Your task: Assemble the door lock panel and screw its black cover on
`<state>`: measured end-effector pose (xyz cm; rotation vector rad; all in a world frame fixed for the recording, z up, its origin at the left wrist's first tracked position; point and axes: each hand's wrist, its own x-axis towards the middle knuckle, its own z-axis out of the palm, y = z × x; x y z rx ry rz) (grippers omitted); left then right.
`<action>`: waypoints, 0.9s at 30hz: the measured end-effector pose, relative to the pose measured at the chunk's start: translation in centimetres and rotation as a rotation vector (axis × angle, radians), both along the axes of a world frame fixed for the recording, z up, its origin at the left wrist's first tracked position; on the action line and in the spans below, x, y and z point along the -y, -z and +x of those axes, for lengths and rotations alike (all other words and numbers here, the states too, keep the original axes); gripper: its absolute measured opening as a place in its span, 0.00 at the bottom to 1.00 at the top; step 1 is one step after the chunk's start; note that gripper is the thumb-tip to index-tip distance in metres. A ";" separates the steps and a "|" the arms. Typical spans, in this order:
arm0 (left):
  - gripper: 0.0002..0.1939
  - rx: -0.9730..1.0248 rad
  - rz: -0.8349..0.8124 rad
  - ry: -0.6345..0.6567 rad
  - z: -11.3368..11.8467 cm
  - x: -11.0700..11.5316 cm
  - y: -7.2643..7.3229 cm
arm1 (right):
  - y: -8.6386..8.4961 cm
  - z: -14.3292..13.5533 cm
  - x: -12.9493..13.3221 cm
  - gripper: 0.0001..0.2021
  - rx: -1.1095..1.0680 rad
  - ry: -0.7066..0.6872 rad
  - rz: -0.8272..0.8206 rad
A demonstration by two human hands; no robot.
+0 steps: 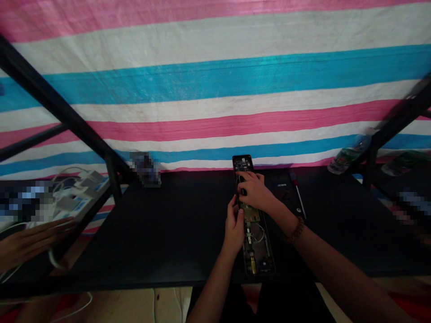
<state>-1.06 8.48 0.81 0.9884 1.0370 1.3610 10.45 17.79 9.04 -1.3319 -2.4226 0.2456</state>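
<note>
Across the black table, far edge to near — one opened casing; left hand clasping its side, right hand half-curled over it — its hold I cannot tell.

Free tabletop left of opened device; screwdriver obstructs right.

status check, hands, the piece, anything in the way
Left hand at left edge of opened device. Right hand over its upper half, grip unclear. Screwdriver lies to the right, apart from it.

Long, slim, open-topped electronic device
</note>
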 end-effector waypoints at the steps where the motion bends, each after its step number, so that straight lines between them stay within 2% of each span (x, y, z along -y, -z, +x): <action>1: 0.32 -0.003 0.002 -0.001 0.0 0.0 0.0 | 0.0 0.0 0.0 0.03 -0.003 0.001 0.001; 10: 0.32 -0.018 0.003 -0.007 -0.1 0.0 0.1 | -0.3 -0.1 -0.1 0.04 -0.010 0.013 -0.048; 27: 0.32 -0.016 -0.010 -0.007 -0.1 0.1 0.0 | 0.3 0.2 -0.1 0.04 -0.022 -0.009 0.020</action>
